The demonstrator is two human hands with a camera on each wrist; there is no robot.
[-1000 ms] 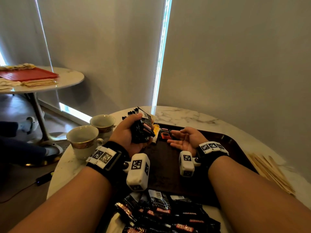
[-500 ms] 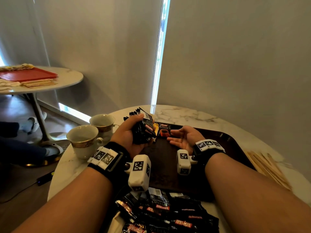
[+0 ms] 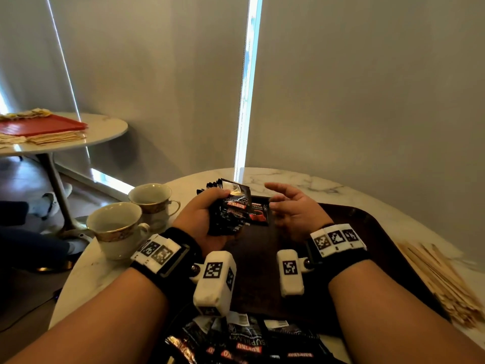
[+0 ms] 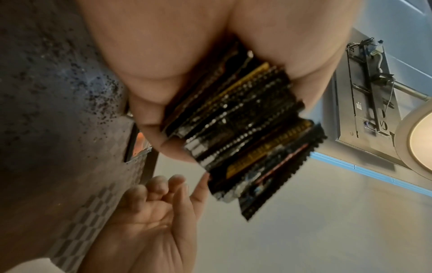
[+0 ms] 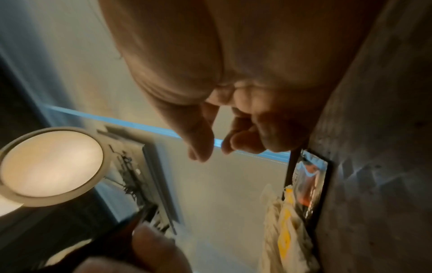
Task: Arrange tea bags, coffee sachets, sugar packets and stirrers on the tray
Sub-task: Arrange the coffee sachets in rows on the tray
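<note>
My left hand [image 3: 210, 214] grips a thick stack of black coffee sachets [image 3: 231, 211] above the far left corner of the dark brown tray [image 3: 380, 232]; the left wrist view shows the stack's [image 4: 243, 129] serrated edges fanned between thumb and fingers. My right hand [image 3: 291, 206] hovers just right of the stack, palm up, fingers relaxed and holding nothing [image 5: 210, 144]. One coffee sachet with a red cup picture [image 3: 258, 214] lies flat on the tray between the hands. Pale tea bags with yellow tags [image 5: 285, 221] lie beside it in the right wrist view.
A heap of black coffee sachets [image 3: 241, 342] lies at the table's near edge. Wooden stirrers [image 3: 441, 282] are spread right of the tray. Two gold-rimmed cups [image 3: 118, 229] [image 3: 152, 200] stand to the left. A second table with a red tray [image 3: 39, 124] is far left.
My right hand has lifted off the tray and swung toward the stack. The left hand with the sachets has shifted slightly right, over the sachet lying on the tray.
</note>
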